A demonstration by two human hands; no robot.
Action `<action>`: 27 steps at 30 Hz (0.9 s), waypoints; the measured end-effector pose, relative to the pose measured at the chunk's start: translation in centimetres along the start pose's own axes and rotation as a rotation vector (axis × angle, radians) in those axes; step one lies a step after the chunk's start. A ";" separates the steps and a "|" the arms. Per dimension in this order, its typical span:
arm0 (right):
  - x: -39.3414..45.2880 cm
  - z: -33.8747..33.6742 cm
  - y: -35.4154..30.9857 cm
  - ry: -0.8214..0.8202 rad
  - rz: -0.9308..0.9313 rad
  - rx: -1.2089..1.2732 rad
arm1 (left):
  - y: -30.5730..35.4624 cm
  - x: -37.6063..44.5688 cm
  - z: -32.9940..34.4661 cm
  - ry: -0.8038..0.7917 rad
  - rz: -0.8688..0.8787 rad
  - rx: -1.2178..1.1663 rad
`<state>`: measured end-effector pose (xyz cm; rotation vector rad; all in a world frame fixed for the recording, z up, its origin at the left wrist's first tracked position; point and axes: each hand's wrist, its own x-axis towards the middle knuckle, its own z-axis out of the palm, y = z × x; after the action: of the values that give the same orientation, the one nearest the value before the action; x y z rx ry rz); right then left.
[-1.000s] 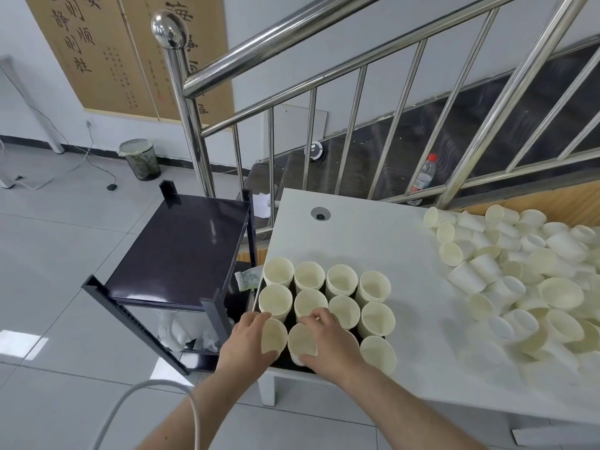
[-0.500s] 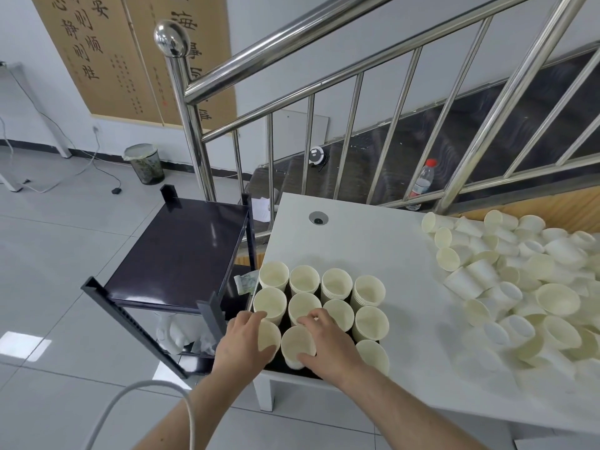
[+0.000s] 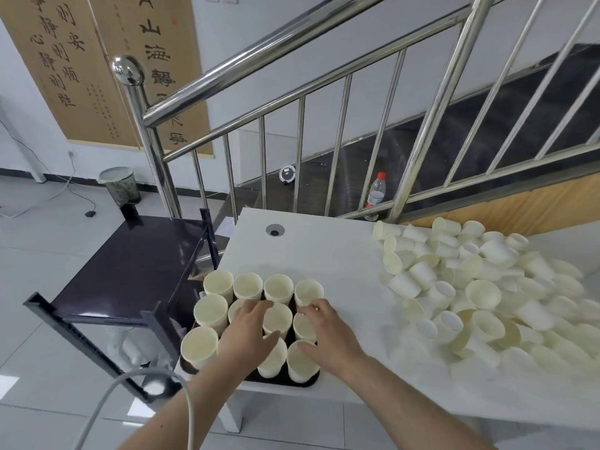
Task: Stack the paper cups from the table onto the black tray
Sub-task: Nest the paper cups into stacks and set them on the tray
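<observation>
Both hands hover over the upright cups (image 3: pixel 278 289) on the black tray (image 3: pixel 311 383), near-left desk (image 3: pixel 324 254) corner; left hand (image 3: pixel 248 332) and right hand (image 3: pixel 328 332) fingers spread, gripping nothing. A careless nudge could topple stacks.

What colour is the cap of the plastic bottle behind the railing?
Red. The bottle cap shows in the head view, on the plastic bottle behind the railing.

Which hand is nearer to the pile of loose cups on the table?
Right. The right hand rests on the cups at the tray's right side, nearer the pile. The left hand lies farther left.
</observation>
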<state>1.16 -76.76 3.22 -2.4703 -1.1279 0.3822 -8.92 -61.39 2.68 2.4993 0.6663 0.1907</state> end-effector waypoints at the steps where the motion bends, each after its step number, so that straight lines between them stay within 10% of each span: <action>1: -0.6 -0.7 1.1 0.013 0.002 0.003 | 1.3 0.0 0.7 -0.002 0.015 -0.004; 27: -0.9 -10.7 21.4 0.112 0.274 -0.056 | 18.6 10.9 12.0 -0.116 0.170 -0.047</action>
<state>19.00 -92.76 2.85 -2.6665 -0.7669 0.2877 11.56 -75.16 2.47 2.4995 0.3980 0.1210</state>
